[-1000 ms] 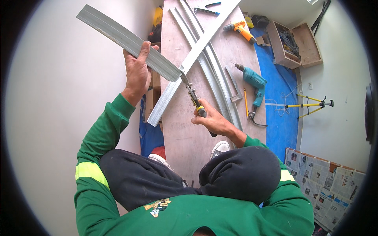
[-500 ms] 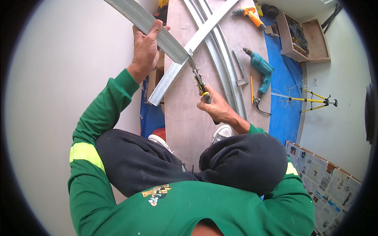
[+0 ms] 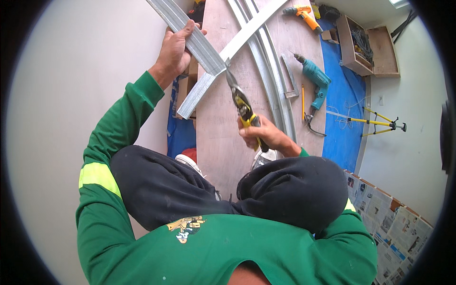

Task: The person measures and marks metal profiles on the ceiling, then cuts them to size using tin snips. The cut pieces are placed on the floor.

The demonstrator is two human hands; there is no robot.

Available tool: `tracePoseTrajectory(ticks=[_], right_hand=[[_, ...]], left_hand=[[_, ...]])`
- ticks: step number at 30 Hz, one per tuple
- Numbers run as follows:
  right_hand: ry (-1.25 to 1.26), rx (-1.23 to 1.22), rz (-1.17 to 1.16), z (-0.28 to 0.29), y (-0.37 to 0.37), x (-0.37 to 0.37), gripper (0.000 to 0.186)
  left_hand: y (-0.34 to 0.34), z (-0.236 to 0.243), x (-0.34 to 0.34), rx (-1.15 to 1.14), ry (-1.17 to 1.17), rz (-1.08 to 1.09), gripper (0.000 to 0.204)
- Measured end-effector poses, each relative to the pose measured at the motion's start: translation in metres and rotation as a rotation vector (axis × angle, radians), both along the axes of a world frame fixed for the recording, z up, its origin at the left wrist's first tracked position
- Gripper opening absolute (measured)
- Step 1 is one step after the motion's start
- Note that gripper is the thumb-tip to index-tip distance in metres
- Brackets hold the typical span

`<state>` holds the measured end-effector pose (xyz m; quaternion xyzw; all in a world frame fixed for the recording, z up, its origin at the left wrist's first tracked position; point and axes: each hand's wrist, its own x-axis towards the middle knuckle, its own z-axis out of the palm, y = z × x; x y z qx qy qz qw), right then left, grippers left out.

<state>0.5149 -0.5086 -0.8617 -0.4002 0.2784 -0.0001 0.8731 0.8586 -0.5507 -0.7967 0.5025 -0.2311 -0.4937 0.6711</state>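
My left hand (image 3: 175, 51) grips a galvanized metal channel (image 3: 202, 47), thumb on its face and fingers round its far edge. The channel slants from the top left down to its cut end near the middle of the board. A small bent metal tab sticks up at that end, and the jaws of the yellow-and-black tin snips (image 3: 244, 110) are at it. Wrapped round the snips' handles is my right hand (image 3: 267, 133). Beneath the held channel, a second metal strip (image 3: 197, 95) lies diagonally across the board. Whether the jaws bite the metal is too small to tell.
On the wooden board (image 3: 218, 137) lie long metal channels (image 3: 266, 71), a metal square (image 3: 290, 78), a yellow pencil (image 3: 303, 102), a teal corded drill (image 3: 316, 80) and an orange drill (image 3: 304, 18). Right of it are an open wooden toolbox (image 3: 356, 45) and a yellow tripod (image 3: 375, 120).
The snips have rolled in my right hand, so their broad side and yellow handles now show. The held channel has swung slightly steeper, its upper end shifting right.
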Motion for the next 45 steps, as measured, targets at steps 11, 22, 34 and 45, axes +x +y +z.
tracePoseTrajectory(ticks=[11,22,34,45], right_hand=[[0.872,-1.501,0.364,-0.064,0.035,-0.031,0.092],[-0.106,-0.812,-0.087,0.032,-0.065,0.037,0.049],[0.224,-0.673,-0.051,0.031,-0.047,0.04,0.043],[0.355,-1.44,0.205,0.04,-0.046,0.036,0.032]], left_hand=[[0.018,0.02,-0.003,-0.05,-0.201,-0.077,0.042],[0.025,0.029,-0.053,-0.049,-0.245,-0.236,0.045],[0.042,0.007,-0.077,-0.158,-0.457,-0.237,0.042],[0.052,-0.001,-0.075,0.028,-0.337,-0.259,0.05]])
